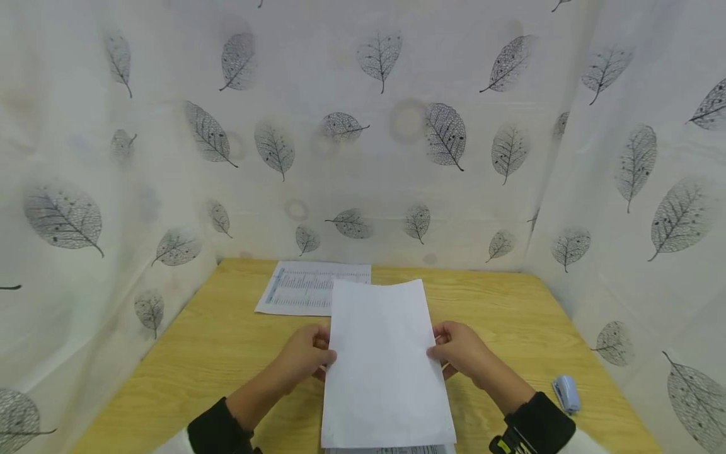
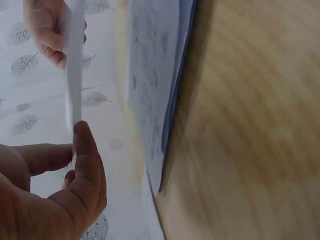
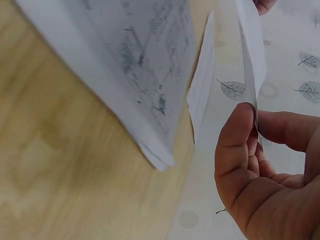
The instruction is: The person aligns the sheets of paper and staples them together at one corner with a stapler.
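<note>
Both hands hold a blank white sheet of paper point(image 1: 388, 359) by its two long sides. My left hand point(image 1: 303, 353) pinches the left edge between thumb and fingers; my right hand point(image 1: 462, 353) pinches the right edge the same way. Seen nearly edge-on in the left wrist view, the sheet stands raised above a stack of printed papers point(image 2: 152, 65) on the table. From the right wrist, the top page of that stack point(image 3: 145, 65) shows dark print and drawn lines. In the head view the sheet hides most of the stack, leaving only a printed strip at the bottom.
A printed sheet point(image 1: 309, 296) lies at the back of the wooden table point(image 1: 215, 353), partly covered by the held paper. At the right stands a small light-blue stapler point(image 1: 566, 394). White curtains with a leaf pattern point(image 1: 346, 157) enclose the table's back and sides.
</note>
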A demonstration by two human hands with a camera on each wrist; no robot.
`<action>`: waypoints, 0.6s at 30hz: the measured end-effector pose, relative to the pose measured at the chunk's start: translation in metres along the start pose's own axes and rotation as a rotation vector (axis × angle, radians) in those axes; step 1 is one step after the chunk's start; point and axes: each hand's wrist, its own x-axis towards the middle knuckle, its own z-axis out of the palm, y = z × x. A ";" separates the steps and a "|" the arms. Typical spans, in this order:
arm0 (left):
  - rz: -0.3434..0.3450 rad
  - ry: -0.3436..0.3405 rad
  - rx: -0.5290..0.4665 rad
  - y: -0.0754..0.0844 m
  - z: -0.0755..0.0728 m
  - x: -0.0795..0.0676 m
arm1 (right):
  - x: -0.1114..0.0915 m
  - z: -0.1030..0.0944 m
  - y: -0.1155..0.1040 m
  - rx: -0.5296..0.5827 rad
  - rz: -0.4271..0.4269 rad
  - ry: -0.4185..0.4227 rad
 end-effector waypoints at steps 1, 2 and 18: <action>-0.002 -0.004 -0.008 -0.002 0.002 -0.001 | -0.002 0.001 0.003 0.001 0.002 0.000; -0.003 -0.009 -0.020 -0.005 0.004 -0.002 | -0.004 0.002 0.006 -0.002 0.005 0.001; -0.070 -0.017 0.029 -0.027 0.023 -0.007 | -0.010 0.015 0.039 -0.158 0.025 0.067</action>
